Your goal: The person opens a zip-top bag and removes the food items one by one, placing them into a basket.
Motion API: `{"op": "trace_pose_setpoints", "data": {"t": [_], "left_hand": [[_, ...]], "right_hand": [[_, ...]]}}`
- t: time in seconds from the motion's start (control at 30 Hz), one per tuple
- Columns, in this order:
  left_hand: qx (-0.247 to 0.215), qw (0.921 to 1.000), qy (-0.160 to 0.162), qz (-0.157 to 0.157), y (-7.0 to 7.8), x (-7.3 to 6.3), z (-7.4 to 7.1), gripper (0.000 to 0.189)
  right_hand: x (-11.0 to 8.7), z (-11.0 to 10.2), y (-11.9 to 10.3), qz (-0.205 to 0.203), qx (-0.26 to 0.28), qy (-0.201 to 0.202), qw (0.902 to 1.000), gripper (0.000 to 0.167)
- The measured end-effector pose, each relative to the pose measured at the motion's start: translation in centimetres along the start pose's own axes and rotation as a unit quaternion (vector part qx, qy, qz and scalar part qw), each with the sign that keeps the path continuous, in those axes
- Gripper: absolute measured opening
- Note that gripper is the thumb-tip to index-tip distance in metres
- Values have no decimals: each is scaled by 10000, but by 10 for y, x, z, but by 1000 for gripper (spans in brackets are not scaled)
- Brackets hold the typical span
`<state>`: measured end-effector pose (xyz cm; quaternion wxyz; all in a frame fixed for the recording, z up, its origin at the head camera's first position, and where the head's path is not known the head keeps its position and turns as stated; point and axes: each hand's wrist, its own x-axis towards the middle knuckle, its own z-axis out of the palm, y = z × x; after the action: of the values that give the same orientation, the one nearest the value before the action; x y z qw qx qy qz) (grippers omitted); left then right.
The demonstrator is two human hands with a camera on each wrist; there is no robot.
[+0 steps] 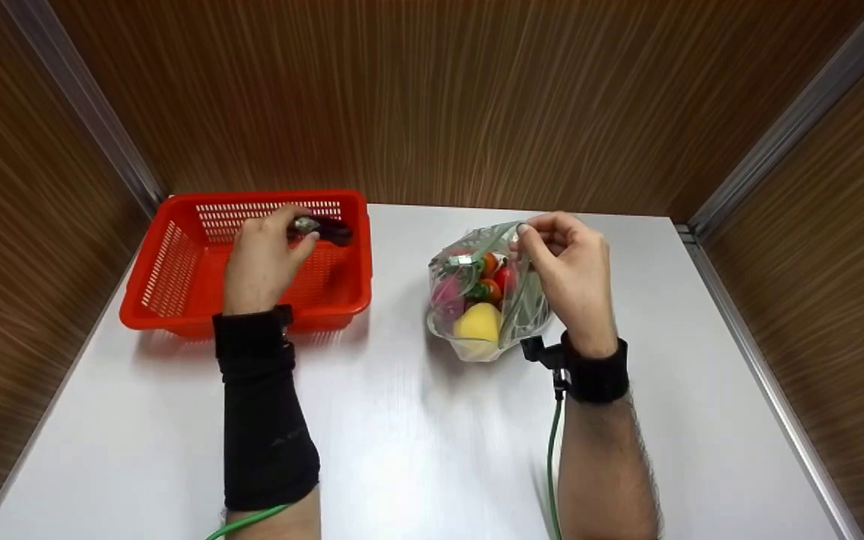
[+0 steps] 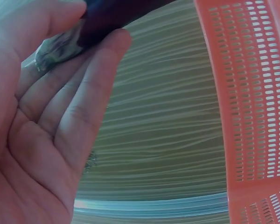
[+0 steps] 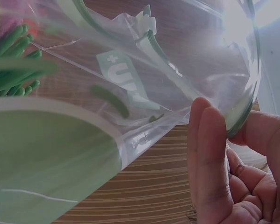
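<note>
My left hand (image 1: 259, 259) is over the right part of the red plastic basket (image 1: 134, 304). Between its thumb and fingers it holds a dark purple eggplant (image 1: 333, 231) by the pale green stem end. In the left wrist view the eggplant (image 2: 114, 18) points away from the palm. On the right, my right hand (image 1: 571, 262) pinches the green-edged mouth of a clear zip bag (image 1: 498, 237) between thumb and fingers. Inside the bag lie a yellow rounded piece (image 1: 478, 324), a pink-purple one (image 1: 448, 298) and several orange-red ones with green tops (image 1: 490, 289).
The basket has slotted walls and stands at the back left of the white table (image 1: 394, 420). Wood-grain panels (image 1: 432, 97) close off the back and both sides. A green cable (image 1: 553, 465) runs down from the right wrist camera, beside the forearm.
</note>
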<state>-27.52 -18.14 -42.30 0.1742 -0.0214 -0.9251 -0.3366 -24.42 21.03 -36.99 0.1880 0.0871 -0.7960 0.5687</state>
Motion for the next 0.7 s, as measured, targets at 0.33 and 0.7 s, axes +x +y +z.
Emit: {"op": "trace_pose_setpoints", "data": {"t": [0.33,0.7], "left_hand": [[205,9966,-741,-285,0,1,8,35],[333,9867,-1472,-612,1,0,11,30]], "right_hand": [[-2,0,-1,-57,116,-58,9999,6],[-1,0,-1,-19,28,-70,10000,8]]}}
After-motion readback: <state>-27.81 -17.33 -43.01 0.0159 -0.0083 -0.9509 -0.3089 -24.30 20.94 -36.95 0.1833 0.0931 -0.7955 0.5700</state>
